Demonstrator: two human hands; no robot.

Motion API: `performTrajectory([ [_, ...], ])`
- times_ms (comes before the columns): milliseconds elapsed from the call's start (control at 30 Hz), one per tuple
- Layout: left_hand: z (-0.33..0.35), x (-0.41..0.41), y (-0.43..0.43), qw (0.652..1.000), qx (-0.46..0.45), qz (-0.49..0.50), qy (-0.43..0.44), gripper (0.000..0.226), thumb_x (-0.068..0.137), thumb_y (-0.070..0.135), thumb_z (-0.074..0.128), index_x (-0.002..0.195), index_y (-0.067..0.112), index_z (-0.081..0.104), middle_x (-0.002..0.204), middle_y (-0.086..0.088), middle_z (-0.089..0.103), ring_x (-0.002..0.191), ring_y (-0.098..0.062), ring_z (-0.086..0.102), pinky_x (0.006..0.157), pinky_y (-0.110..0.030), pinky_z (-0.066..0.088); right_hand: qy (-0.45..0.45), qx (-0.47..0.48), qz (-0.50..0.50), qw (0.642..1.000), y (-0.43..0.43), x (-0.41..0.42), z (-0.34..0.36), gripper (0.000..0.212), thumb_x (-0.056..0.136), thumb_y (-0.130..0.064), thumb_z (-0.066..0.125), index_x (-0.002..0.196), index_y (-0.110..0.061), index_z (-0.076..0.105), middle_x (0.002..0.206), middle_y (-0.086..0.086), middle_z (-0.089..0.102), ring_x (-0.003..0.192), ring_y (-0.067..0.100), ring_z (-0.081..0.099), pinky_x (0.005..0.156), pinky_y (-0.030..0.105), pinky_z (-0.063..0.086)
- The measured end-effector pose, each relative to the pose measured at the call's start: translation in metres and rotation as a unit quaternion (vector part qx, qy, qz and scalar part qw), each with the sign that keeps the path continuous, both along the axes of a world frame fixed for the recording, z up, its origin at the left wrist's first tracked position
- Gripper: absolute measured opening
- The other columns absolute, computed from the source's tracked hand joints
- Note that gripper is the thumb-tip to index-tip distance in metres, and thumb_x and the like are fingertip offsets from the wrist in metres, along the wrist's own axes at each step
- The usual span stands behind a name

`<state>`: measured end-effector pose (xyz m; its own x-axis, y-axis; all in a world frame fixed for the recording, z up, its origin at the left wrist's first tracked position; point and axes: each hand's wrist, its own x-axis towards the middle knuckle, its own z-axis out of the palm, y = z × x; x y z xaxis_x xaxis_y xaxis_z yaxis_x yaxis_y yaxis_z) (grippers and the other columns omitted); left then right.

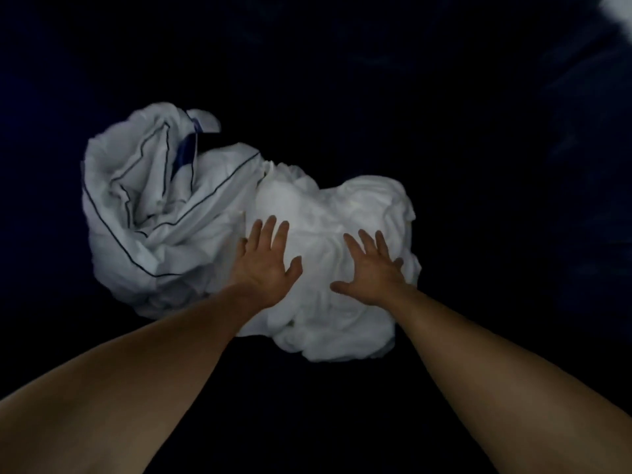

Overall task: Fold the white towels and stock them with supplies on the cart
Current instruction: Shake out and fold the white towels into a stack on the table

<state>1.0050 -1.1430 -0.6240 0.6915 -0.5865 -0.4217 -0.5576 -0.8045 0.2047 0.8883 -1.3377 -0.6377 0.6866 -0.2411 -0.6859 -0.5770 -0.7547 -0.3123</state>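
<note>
Spreading both hands over the crumpled white towel [328, 213].
Left hand [265, 265] and right hand [372, 271]: fingers [270, 227] apart, gripping nothing; find a hem, then shake it flat.

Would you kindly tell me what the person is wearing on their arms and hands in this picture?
Nothing that shows. The left forearm and right forearm are bare, with no sleeves in view. The left hand and right hand have no gloves, watch or bracelet; in this dim light a small ring could go unseen.
</note>
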Motion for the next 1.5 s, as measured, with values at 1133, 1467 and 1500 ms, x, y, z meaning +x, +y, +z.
performTrajectory([
  [1133,0.274,-0.039,-0.076,0.956,-0.209,-0.003,0.204,0.095,0.053,0.051,0.087,0.137,0.037,0.045,0.14,0.006,0.053,0.133,-0.016,0.048,0.106,-0.043,0.046,-0.346,0.171,-0.193,0.902,-0.034,-0.047,0.311,0.038,0.054,-0.026,0.075,0.075,-0.035,0.046,0.075,-0.016,0.053,0.069,-0.001,0.052,0.059,0.016,0.042],
  [1467,0.514,-0.146,-0.139,0.889,-0.441,0.115,0.048,0.027,0.067,0.037,0.075,0.092,0.043,0.065,0.089,0.019,0.069,0.086,-0.004,0.065,0.068,-0.027,0.052,-0.534,0.136,-0.133,0.824,-0.099,-0.155,0.508,0.101,0.055,-0.045,0.088,0.14,-0.046,0.033,0.137,-0.022,0.044,0.121,-0.007,0.046,0.089,0.012,0.043],
  [1500,0.535,-0.158,-0.145,0.872,-0.467,0.139,0.039,0.024,0.066,0.037,0.075,0.088,0.042,0.065,0.085,0.017,0.069,0.081,-0.005,0.065,0.063,-0.025,0.05,-0.535,0.113,-0.115,0.829,-0.102,-0.167,0.522,0.11,0.052,-0.047,0.089,0.144,-0.05,0.027,0.141,-0.024,0.038,0.129,-0.002,0.04,0.097,0.019,0.039],
])
